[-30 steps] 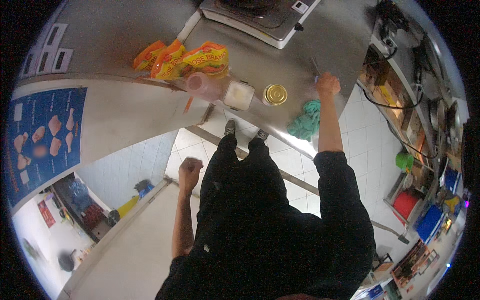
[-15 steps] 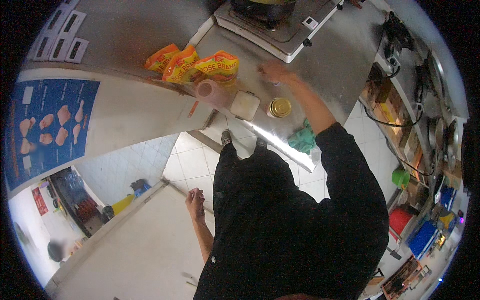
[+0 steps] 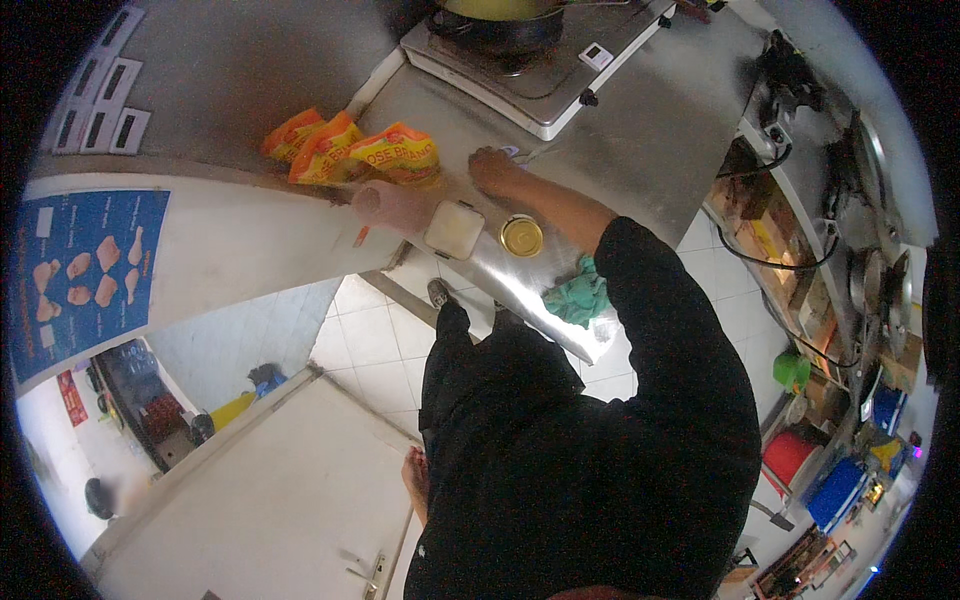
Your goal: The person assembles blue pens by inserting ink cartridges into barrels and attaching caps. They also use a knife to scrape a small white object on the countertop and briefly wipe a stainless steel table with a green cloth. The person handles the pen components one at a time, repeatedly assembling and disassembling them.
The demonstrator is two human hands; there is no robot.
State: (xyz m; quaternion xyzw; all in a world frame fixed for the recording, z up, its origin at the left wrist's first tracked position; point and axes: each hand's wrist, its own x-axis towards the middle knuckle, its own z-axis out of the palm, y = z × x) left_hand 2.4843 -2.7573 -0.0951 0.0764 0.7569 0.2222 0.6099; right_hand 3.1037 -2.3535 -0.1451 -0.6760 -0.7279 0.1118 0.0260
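Hanging low in the head view, the left hand (image 3: 416, 476) shows too little to tell its grip. Over the counter (image 3: 640, 150), the curled right hand (image 3: 488, 168) is nearer the pale item (image 3: 513, 152), just right of it, axis and hold unclear; the pouches (image 3: 400, 155) lie left.

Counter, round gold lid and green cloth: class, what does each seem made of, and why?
Counter: probably stainless steel, satin grey, with bright glare along its front edge. Round gold lid: likely metal, from its shine. Green cloth: matte fabric, softly crumpled; fibre unclear.
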